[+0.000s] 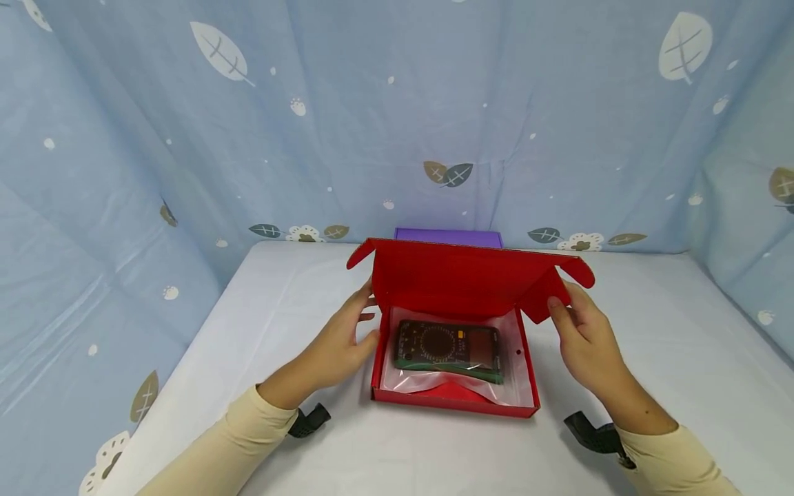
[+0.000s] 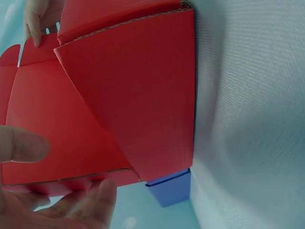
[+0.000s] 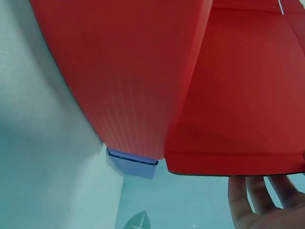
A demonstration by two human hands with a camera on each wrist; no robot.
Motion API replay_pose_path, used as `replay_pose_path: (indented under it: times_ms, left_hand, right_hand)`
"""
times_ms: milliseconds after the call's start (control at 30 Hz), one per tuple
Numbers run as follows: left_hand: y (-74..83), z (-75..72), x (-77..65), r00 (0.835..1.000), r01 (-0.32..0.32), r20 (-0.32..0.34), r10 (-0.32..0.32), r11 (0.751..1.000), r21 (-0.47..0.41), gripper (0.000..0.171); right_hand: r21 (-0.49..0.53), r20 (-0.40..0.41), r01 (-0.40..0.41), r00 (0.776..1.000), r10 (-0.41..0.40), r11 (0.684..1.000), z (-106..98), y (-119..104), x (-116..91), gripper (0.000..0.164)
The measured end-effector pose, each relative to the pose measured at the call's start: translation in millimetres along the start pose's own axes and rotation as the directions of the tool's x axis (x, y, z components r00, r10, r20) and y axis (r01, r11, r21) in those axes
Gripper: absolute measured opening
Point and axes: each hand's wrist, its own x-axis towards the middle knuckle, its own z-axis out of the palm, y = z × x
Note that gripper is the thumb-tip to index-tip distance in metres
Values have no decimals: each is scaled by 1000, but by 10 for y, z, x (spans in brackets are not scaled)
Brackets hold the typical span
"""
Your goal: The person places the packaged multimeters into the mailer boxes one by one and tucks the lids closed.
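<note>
Only the head view shows me the meter, dial up in its plastic bag inside the open red box. The right hand pinches a side flap of the raised lid; its wrist view gives me the fingers on the flap's outer side. The left hand is at the box's left edge, thumb spread well away from the fingers. I have white table reaching past both sides, but a purple box stands behind the lid, its lower part visible from the wrists.
</note>
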Motion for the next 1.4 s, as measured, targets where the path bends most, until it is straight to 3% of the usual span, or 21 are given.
replay_pose_path:
  times_ms: [233,367,667,933,1400]
  left_hand:
    - [-3,3,-11,1000,-22,7,22,1000,-1,83]
    - [-8,2,-6,1000,-6,18,6,1000,8,88]
    - [-31,14,0,999,11,38,-14,998,54,102]
    - [-47,14,-5,998,6,66,-9,999,48,112]
    - [-79,40,-24,995,30,93,-33,999,31,123]
  right_hand:
    - [-3,14,46,999,-46,999,-7,-2,-6,44]
    - [-47,33,55,998,-54,997,-18,-19,-7,49]
    - [-40,54,93,994,-91,995,-11,5,8,62]
    - [-62,-9,146,989,-147,987,-14,-20,13,71]
    - [-114,-106,104,988,-116,988,30,3,-21,71]
